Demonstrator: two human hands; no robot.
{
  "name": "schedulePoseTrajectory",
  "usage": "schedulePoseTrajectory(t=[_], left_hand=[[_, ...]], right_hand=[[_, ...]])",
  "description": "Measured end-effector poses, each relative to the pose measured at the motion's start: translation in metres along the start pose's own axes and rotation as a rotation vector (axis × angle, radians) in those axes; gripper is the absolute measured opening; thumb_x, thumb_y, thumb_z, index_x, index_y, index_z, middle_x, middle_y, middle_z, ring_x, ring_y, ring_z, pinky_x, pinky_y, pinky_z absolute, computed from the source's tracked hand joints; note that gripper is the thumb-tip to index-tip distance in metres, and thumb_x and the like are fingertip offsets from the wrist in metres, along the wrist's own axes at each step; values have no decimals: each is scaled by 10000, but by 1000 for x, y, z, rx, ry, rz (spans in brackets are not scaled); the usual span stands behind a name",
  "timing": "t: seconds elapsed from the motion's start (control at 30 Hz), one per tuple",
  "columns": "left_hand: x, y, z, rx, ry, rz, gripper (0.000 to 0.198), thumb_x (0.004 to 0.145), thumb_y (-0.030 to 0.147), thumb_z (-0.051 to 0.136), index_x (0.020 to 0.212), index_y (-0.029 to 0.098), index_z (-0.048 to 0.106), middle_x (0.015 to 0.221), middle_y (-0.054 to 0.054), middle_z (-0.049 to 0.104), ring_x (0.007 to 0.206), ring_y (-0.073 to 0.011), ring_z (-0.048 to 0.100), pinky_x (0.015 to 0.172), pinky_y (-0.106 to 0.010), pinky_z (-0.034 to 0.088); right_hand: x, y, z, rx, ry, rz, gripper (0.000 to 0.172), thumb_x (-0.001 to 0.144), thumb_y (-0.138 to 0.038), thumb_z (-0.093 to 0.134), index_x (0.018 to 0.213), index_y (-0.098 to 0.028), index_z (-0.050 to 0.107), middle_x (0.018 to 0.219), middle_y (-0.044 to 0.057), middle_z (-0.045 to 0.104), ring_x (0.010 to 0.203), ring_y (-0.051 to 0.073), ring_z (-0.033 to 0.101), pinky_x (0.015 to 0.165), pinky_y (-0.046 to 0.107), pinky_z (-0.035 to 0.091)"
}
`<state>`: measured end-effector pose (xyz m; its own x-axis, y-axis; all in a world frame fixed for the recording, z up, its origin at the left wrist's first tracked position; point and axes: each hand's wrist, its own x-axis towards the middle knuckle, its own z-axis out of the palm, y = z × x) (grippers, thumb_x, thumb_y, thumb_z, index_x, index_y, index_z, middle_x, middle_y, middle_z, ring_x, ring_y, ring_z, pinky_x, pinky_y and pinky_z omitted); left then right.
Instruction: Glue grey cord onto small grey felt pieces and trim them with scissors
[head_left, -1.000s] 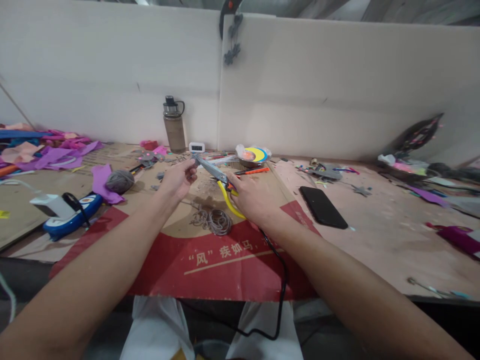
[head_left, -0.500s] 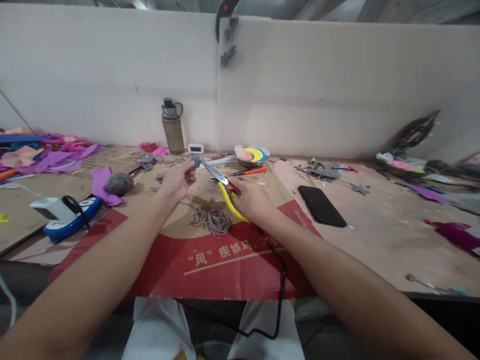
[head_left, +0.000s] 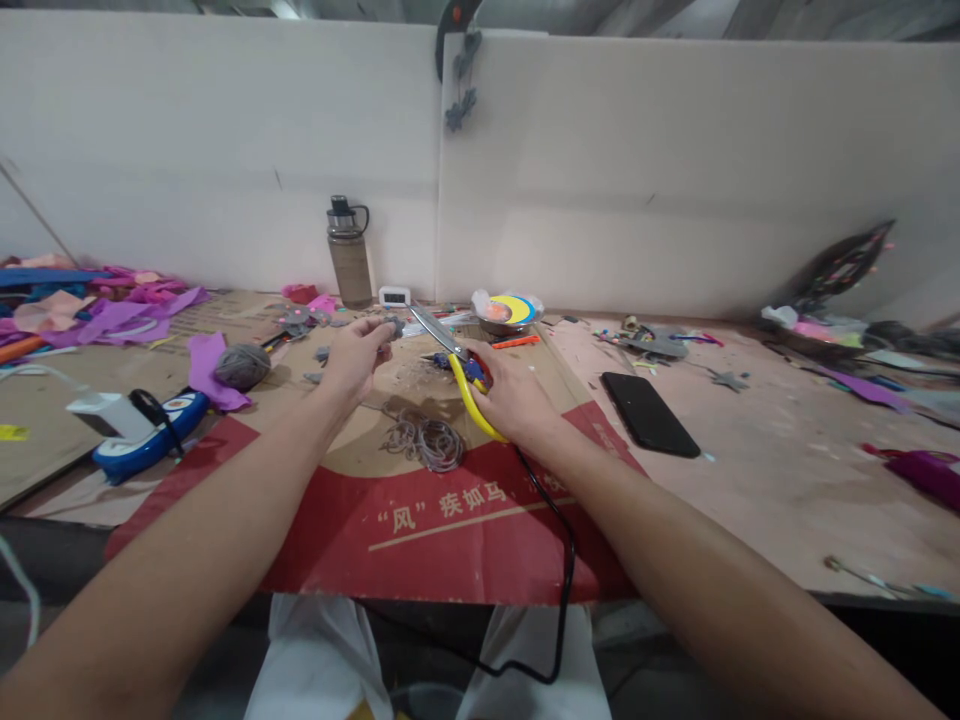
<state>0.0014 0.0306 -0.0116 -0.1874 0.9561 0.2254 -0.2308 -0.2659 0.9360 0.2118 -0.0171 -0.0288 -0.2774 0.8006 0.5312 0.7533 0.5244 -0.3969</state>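
Between the thumb and fingers of my left hand [head_left: 358, 352] is a small grey piece [head_left: 394, 326], perhaps felt; its shape is partly hidden. My right hand [head_left: 514, 390] is closed around yellow-handled scissors [head_left: 469, 395], whose blades point up and to the left, just right of the grey piece and apart from it. A dark blue-handled tool [head_left: 472, 368] shows behind the scissors, near my right fingers. Below the hands lies a loose coil of grey cord [head_left: 427, 442] on the red and brown cardboard [head_left: 337, 555].
A ball of grey yarn [head_left: 241, 367] and a blue power strip [head_left: 154, 440] lie left. A bottle [head_left: 349, 262] and small white clock [head_left: 394, 296] stand by the wall. A phone [head_left: 649, 414] lies right, with a bowl [head_left: 506, 322] behind my hands. A black cable [head_left: 566, 570] hangs over the edge.
The scissors have drawn away from the grey piece, their blades swinging more upright. My right hand has shifted slightly right; my left still pinches the piece.
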Motion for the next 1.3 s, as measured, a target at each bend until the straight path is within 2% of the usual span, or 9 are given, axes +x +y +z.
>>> schedulePoseTrajectory(t=[0.17, 0.3, 0.4, 0.63, 0.9, 1.3], left_hand=[[2, -1, -2, 74, 0, 35, 121, 617, 180, 744, 688, 144, 653, 600, 24, 568, 487, -49, 420, 461, -178, 339], [-2, 3, -1, 68, -19, 16, 129, 637, 213, 737, 706, 144, 652, 694, -20, 645, 593, -88, 554, 534, -201, 414], [-4, 5, 0, 23, -76, -18, 139, 674, 226, 718, 754, 137, 648, 754, -61, 688, 651, -120, 622, 582, -222, 450], [-3, 6, 2, -68, -160, 11, 103, 667, 171, 711, 729, 119, 647, 689, -20, 633, 503, -43, 466, 486, -179, 367], [-6, 13, 4, -139, -274, -28, 115, 640, 129, 706, 737, 130, 644, 651, 5, 584, 490, -42, 428, 471, -180, 347], [-11, 21, 4, -63, -251, -12, 74, 654, 127, 656, 688, 146, 593, 646, -3, 574, 499, -51, 427, 471, -186, 340]], right_hand=[[-3, -5, -6, -70, -8, 49, 420, 827, -317, 564, 1240, -241, 581, 1037, 90, 711, 948, 264, 633, 801, 359, 461], [-3, -3, -7, -70, 2, 9, 427, 822, -296, 571, 1246, -246, 580, 1040, 88, 709, 922, 249, 633, 775, 342, 459], [-3, -1, -6, -62, -1, -4, 428, 827, -293, 572, 1254, -253, 577, 1029, 85, 711, 906, 244, 634, 756, 332, 457], [-3, 2, -4, -67, 3, -35, 379, 829, -279, 563, 1204, -246, 597, 1008, 80, 715, 893, 239, 635, 744, 323, 447], [-1, 3, -5, -98, -20, -57, 369, 840, -269, 548, 1205, -236, 590, 1009, 85, 705, 894, 228, 620, 735, 307, 426], [-1, 3, -6, -187, -30, -64, 324, 850, -301, 514, 1157, -232, 591, 966, 74, 703, 835, 213, 618, 680, 297, 382]])
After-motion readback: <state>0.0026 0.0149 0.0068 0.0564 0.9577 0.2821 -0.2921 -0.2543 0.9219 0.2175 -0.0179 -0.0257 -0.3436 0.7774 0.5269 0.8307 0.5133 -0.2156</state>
